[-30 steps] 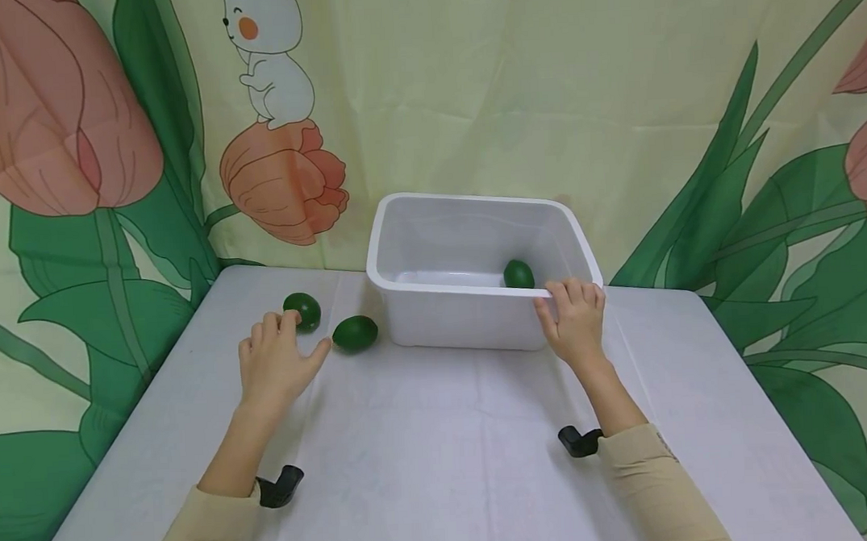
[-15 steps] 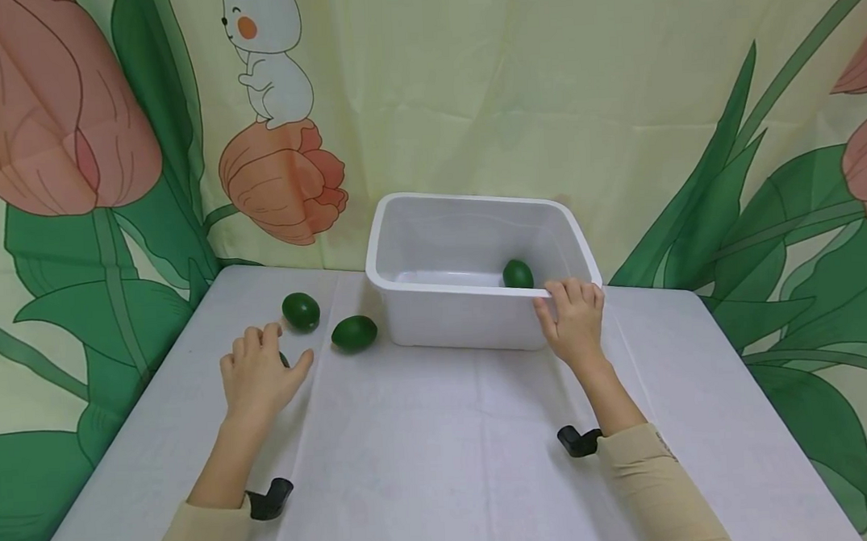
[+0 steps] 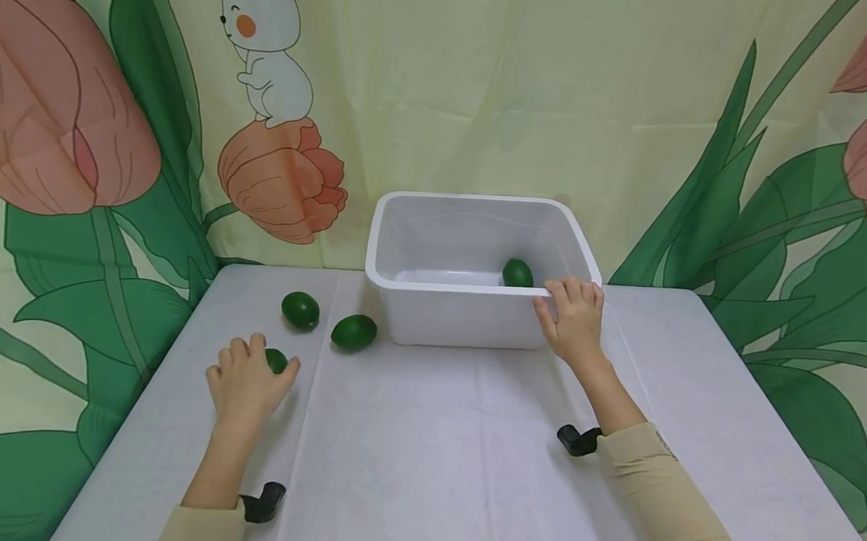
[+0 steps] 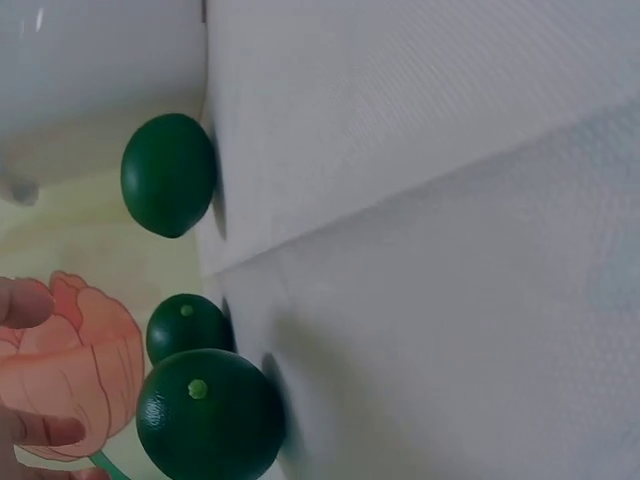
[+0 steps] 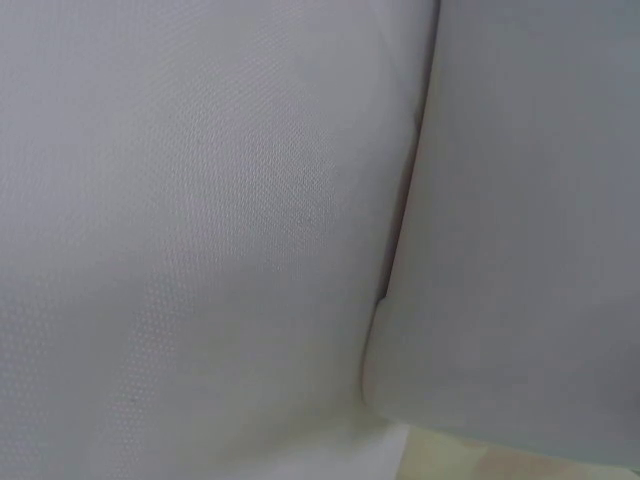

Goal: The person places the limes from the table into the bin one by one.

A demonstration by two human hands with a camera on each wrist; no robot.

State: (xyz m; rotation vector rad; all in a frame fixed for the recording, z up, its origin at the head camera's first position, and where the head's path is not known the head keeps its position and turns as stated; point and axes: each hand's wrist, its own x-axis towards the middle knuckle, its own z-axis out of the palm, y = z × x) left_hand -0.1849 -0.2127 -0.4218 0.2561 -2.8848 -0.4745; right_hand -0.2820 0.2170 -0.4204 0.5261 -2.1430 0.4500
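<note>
My left hand point(image 3: 244, 384) hovers over the left of the table, fingers spread and slightly bent, above a dark green lime point(image 3: 276, 360) that it partly covers. In the left wrist view its fingertips point(image 4: 50, 430) stand apart from that lime point(image 4: 210, 415). Just beyond lie two more limes, one farther back point(image 3: 300, 311) and one nearer the bin point(image 3: 354, 333). My right hand point(image 3: 577, 321) grips the front rim of a white plastic bin point(image 3: 464, 313) near its right corner, fingers over the edge and thumb outside. Inside the bin, toward the right, sits another lime point(image 3: 517, 273).
A white cloth point(image 3: 427, 448) with fold lines covers the table. Behind it hangs a pale yellow curtain point(image 3: 454, 84) printed with tulips and a white animal; the bin stands close to it. Black camera mounts point(image 3: 264, 502) stick out from both wrists.
My left hand has moved back toward me and to the left, from beside the far lime to over the nearest lime, which has come into view. The right hand stays on the rim.
</note>
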